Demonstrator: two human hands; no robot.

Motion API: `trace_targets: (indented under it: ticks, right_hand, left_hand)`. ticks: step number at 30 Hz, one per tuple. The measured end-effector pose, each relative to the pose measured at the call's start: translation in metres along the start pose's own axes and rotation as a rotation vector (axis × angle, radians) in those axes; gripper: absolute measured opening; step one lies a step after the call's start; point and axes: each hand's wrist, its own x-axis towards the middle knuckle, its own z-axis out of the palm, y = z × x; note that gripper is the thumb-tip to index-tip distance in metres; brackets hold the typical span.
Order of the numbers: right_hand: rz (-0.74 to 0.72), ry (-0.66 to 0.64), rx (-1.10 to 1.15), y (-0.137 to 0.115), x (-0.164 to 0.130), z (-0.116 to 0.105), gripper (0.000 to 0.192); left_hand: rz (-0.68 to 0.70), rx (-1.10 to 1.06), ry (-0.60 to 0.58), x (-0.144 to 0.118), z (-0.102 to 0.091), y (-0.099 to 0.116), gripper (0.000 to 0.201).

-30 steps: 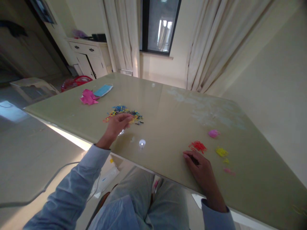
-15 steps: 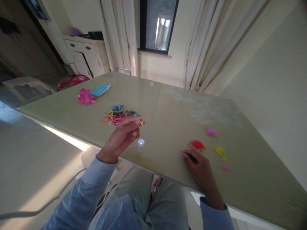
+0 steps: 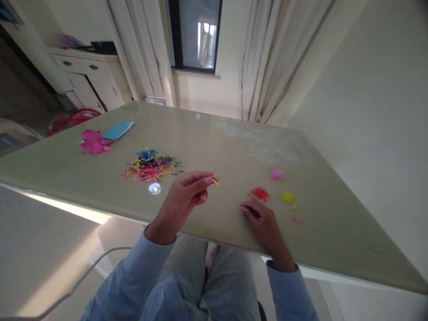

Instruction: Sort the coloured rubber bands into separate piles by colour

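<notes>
As the mixed pile (image 3: 152, 166) sits off to the left, the left hand (image 3: 184, 194) pinches a yellow band (image 3: 217, 182) over the table (image 3: 207, 142), thin, bright, its free end slanting toward the right hand (image 3: 263, 224). That one rests curled, holding what I can't tell, just beside the red pile (image 3: 259, 193); the yellow pile (image 3: 288, 197) lies farther right, nearer the right hand.

Glossy greenish tabletop (image 3: 334, 223) is carrying several piles. Mixed multicolored rubber-band pile (image 3: 149, 166) is lying left of center; blue face mask (image 3: 118, 129) and crumpled pink sheet (image 3: 94, 141) are touching each other farther back left. On the right, red band pile (image 3: 260, 193), yellow band pile (image 3: 288, 197) and pink clump (image 3: 277, 174) are sitting near one another. Whitish smears (image 3: 279, 147) are streaking the surface behind.
</notes>
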Motion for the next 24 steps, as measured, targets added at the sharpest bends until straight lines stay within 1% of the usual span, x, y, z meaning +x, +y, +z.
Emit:
trace_targets:
  ticks: [5,9,11,14,18,21,24]
  right_hand:
    - [0.006,-0.030,-0.005,-0.002,0.000,0.001,0.016]
    - [0.023,-0.044,0.013,-0.001,0.000,0.003,0.014]
    - [0.025,-0.042,0.021,-0.001,0.000,0.004,0.014]
    - [0.028,-0.053,0.029,-0.001,0.000,0.004,0.013]
    - [0.027,-0.065,0.018,-0.003,0.000,0.004,0.013]
    - [0.053,-0.051,-0.016,-0.003,0.000,0.004,0.011]
    - [0.102,-0.054,-0.013,-0.002,0.000,0.006,0.010]
  left_hand:
    - [-0.011,0.107,-0.053,0.007,0.020,-0.016,0.029]
    - [0.031,0.284,-0.125,0.027,0.042,-0.031,0.027]
    - [0.053,0.404,-0.205,0.043,0.058,-0.042,0.024]
    - [0.092,0.597,-0.351,0.071,0.088,-0.062,0.017]
    - [0.244,0.893,-0.544,0.103,0.130,-0.095,0.010]
    - [0.195,0.969,-0.668,0.120,0.156,-0.118,0.012]
    - [0.188,1.031,-0.721,0.131,0.171,-0.137,0.013]
